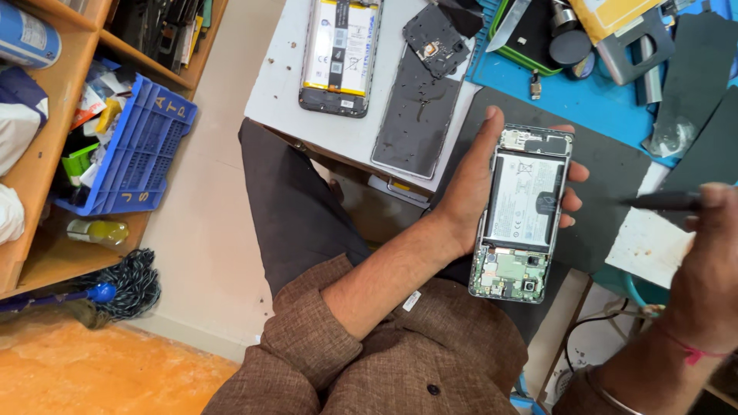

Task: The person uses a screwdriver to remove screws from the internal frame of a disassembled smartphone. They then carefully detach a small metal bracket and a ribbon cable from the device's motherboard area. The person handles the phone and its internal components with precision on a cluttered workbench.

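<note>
Cradling an opened phone face-down above the lap, the left hand curls its fingers around the edges so the exposed battery and circuit board face up, while the right hand pinches a dark tool nearby over the table.

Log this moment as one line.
left hand: holds opened phone, back off, battery showing | right hand: holds dark tool, apart from phone | second opened phone: on bench
</note>
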